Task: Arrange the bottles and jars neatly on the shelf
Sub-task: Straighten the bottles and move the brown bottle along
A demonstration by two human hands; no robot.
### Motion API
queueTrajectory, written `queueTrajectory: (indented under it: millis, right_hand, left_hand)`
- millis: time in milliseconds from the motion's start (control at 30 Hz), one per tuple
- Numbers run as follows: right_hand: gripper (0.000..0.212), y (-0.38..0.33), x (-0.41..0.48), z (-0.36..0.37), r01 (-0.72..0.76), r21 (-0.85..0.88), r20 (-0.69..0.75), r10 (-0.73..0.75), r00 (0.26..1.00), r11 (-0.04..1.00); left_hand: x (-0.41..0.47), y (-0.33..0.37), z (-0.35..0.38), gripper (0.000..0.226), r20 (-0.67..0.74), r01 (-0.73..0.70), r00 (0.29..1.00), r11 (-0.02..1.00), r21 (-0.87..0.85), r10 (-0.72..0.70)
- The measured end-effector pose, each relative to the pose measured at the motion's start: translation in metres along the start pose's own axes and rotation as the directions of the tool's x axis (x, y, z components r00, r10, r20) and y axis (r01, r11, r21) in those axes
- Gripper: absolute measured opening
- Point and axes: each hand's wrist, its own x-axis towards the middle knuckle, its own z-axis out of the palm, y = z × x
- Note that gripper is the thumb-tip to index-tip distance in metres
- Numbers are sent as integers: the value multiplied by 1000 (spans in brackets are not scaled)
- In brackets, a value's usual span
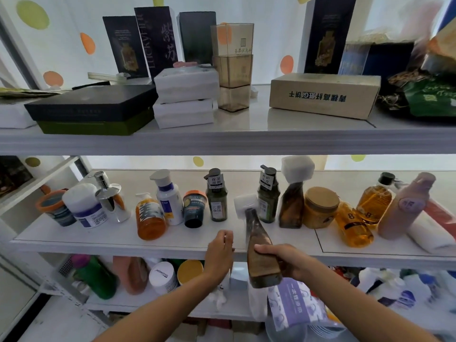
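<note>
Head view gives us the middle shelf [98, 239] first, a long white board crossing the frame from nine o'clock to three; on it stands a ragged row of bottles and jars, some upright, some leaning, such as the orange bottle [150, 218] at eight o'clock and the amber bottle [352, 225] at four; the one we are handling, a brown bottle [259, 253] with a white cap, hangs tilted over the shelf's front edge near five o'clock, cap aimed in toward the row; our right hand [291, 262] wraps its lower body, fingers curled round it; our left hand [219, 253] sits at six o'clock by the front edge, fingers loosely curled and holding nothing, and we cannot tell whether it touches the board; we judge the risk lies at the cap, just beside the dark green pump bottle [267, 201]: a push inward at this tilt could knock it into its neighbours; the lower shelf and the far right are blurred, their labels unreadable
</note>
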Motion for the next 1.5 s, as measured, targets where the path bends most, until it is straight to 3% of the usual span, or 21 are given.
queueTrajectory:
  millis: [100,267,400,500,667,900,1033,1133,1267,1500]
  right_hand:
    - [78,13,-8,-5,-6,-5,3,6,1000,1000]
    - [86,29,-14,-20,-60,6,-11,60,998,998]
    - [63,40,-20,-32,-79,20,-54,80,995,997]
    - [47,43,-25,-38,-79,32,-78,82,994,996]
    - [44,41,-27,-41,-91,25,-72,93,993,995]
    - [47,43,-19,-41,-126,34,-75,129,989,991]
    - [47,37,-16,-37,-105,15,-92,106,990,994]
    - [54,31,-11,-32,-89,-34,-149,83,985,995]
    - [68,21,-2,-21,-78,-114,-202,54,978,990]
    - [52,16,3,-12,-26,-87,-278,1,961,996]
  left_hand:
    - [22,12,6,27,-41,-72,996,995,66,75]
    - [58,44,20,58,34,-175,984,981,85,173]
    - [79,69,36,87,119,-207,974,971,116,194]
    - [91,85,48,96,143,-152,980,986,73,140]
    - [106,92,68,90,124,-5,992,1000,-22,7]
    - [114,93,78,63,122,-39,992,997,62,31]
    - [107,86,78,57,-17,-30,999,994,108,32]
    - [103,79,70,59,-153,3,988,985,170,23]
    - [106,71,54,64,-224,19,974,964,264,42]
    - [105,65,43,74,-237,17,967,902,431,95]
